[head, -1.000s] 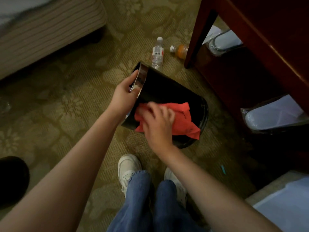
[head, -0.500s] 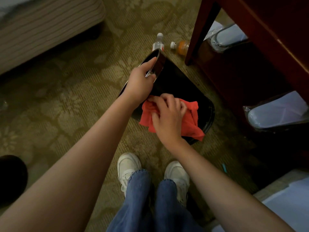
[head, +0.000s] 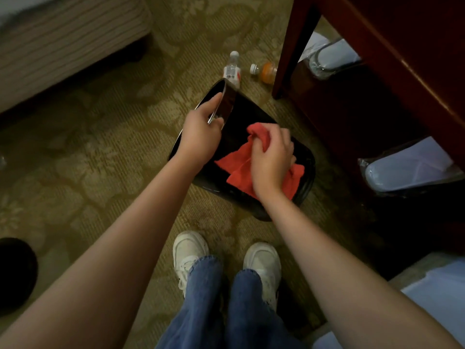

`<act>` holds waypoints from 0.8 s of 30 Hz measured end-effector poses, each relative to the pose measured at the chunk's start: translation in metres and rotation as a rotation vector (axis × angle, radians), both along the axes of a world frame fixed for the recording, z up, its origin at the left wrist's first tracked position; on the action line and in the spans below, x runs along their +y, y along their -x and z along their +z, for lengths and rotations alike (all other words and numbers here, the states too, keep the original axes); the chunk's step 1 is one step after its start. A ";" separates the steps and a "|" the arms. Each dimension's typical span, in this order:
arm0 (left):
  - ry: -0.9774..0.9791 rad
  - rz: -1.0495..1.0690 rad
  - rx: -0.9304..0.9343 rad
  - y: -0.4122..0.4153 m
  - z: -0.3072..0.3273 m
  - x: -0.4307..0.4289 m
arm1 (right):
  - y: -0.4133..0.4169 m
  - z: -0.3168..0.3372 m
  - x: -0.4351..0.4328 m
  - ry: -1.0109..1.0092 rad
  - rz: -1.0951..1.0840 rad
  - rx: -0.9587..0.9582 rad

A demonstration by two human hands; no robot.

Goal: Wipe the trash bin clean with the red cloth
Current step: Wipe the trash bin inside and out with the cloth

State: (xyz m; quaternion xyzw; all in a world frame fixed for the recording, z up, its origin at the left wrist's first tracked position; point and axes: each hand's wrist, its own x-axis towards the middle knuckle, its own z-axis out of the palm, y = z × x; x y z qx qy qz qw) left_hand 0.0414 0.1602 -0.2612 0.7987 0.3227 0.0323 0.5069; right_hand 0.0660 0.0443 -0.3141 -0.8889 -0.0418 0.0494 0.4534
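A black trash bin (head: 254, 110) with a shiny metal rim lies tilted on the patterned carpet in front of my feet. My left hand (head: 200, 133) grips the metal rim at the bin's upper left. The red cloth (head: 237, 166) is spread over the bin's dark side wall. My right hand (head: 273, 157) holds a bunched part of the cloth, its fingers curled round the fabric, and rests against the bin. The bin's inside is hidden from me.
A clear water bottle (head: 232, 69) and an orange-drink bottle (head: 264, 71) lie on the carpet just beyond the bin. A dark red wooden desk (head: 392, 54) stands right, with plastic-wrapped slippers (head: 407, 167) beneath. A striped bed base (head: 63, 41) is upper left.
My right hand has slid the cloth rightwards across the bin and bunched it up. The bin has turned with its rim further from me, and my left hand still holds the rim.
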 end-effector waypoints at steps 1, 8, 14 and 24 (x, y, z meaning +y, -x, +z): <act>0.001 0.007 0.003 -0.001 0.000 0.001 | 0.009 0.003 0.006 0.007 0.089 -0.064; 0.023 0.049 0.010 0.002 -0.005 0.006 | 0.021 -0.004 0.004 0.094 0.466 -0.316; 0.053 0.036 0.002 0.009 -0.002 0.009 | -0.008 -0.037 -0.043 0.042 -0.086 0.035; 0.018 0.045 -0.006 0.009 0.001 0.007 | 0.014 0.017 0.043 -0.060 0.243 -0.156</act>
